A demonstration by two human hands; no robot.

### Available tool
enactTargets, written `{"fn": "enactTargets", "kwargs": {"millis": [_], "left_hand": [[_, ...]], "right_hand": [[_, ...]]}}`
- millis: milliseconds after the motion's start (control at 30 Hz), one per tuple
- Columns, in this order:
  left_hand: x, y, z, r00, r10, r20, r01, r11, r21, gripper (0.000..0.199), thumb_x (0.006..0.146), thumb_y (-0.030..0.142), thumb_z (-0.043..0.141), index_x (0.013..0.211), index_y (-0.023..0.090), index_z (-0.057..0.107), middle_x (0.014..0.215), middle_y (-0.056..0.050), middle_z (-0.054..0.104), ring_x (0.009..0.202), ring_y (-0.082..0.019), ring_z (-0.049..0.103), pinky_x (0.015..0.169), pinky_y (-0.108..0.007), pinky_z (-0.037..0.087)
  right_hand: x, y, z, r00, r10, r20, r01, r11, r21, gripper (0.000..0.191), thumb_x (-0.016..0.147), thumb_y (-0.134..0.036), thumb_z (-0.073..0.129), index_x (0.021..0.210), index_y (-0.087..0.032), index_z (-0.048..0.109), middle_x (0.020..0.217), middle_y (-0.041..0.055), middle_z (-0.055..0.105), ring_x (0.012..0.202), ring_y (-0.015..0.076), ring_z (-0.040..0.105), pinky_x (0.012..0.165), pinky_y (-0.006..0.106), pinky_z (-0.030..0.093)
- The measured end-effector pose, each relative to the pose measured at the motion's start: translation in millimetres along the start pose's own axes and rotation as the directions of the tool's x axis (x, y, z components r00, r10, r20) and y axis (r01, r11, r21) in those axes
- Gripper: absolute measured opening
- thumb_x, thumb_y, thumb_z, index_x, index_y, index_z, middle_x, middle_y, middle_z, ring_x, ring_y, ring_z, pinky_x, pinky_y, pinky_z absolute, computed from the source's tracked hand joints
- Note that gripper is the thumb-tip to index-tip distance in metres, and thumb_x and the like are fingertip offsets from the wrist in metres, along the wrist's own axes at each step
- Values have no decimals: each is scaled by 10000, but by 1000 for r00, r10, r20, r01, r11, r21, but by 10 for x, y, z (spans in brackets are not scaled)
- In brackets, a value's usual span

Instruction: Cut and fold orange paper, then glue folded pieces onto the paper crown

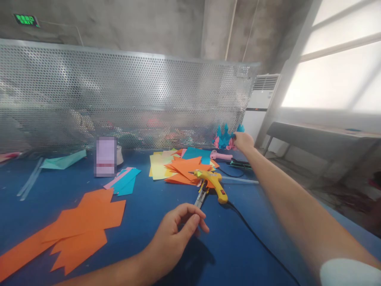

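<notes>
At the far right of the table, my right hand (244, 142) is closed on the edge of a blue paper crown (225, 139) with pink pieces along its lower side. Its fingertips are partly hidden. My left hand (181, 226) hovers over the near middle, fingers curled in and thumb close to them, with nothing visible in the grasp. Just beyond it lies a slim grey tool (201, 197), its kind unclear. A yellow hot glue gun (212, 180) rests there too, a clear glue stick (238, 180) reaching out from its back.
Orange cut paper (89, 214) spreads across the left. Behind the glue gun lies a pile of coloured sheets (160, 167), with a pink-handled tool (222, 155) nearby. A black cord (256, 230) runs toward me. A perforated metal panel (125, 95) borders the back. A pixelated box (105, 157) stands left.
</notes>
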State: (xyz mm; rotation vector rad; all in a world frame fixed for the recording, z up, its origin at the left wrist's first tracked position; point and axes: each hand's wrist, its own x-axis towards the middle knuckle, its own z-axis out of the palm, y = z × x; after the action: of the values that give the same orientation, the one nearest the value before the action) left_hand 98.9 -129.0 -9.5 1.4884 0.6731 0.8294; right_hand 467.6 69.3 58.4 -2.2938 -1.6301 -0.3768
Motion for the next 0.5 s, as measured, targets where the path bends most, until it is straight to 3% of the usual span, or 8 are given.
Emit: {"fn": "enactTargets", "kwargs": {"millis": [233, 400, 500], "left_hand": [[21, -12, -35, 999, -35, -11, 35, 999, -30, 303, 828, 469, 549, 858, 170, 586, 753, -34, 661, 688, -129, 543, 707, -267, 428], [34, 1, -45, 999, -30, -21, 29, 997, -69, 324, 813, 485, 567, 848, 163, 584, 734, -40, 656, 673, -131, 537, 698, -276, 427], [31, 2, -43, 999, -32, -18, 31, 997, -72, 319, 822, 478, 559, 856, 162, 582, 738, -40, 653, 675, -129, 536, 695, -272, 426]], "right_hand": [[38, 171, 110, 999, 20, -26, -18, 995, 101, 327, 892, -327, 542, 1175, -163, 533, 1174, 81, 558, 985, 203, 583, 814, 411, 505], [-34, 277, -41, 996, 23, -84, -11, 991, 131, 501, 830, -224, 564, 1291, -132, 391, 1060, 91, 638, 909, 205, 614, 756, 321, 486], [-116, 166, -111, 990, 7, -139, 9, 994, 110, 520, 848, -251, 463, 1323, -100, 315, 1114, 140, 623, 950, 248, 595, 758, 349, 449]]}}
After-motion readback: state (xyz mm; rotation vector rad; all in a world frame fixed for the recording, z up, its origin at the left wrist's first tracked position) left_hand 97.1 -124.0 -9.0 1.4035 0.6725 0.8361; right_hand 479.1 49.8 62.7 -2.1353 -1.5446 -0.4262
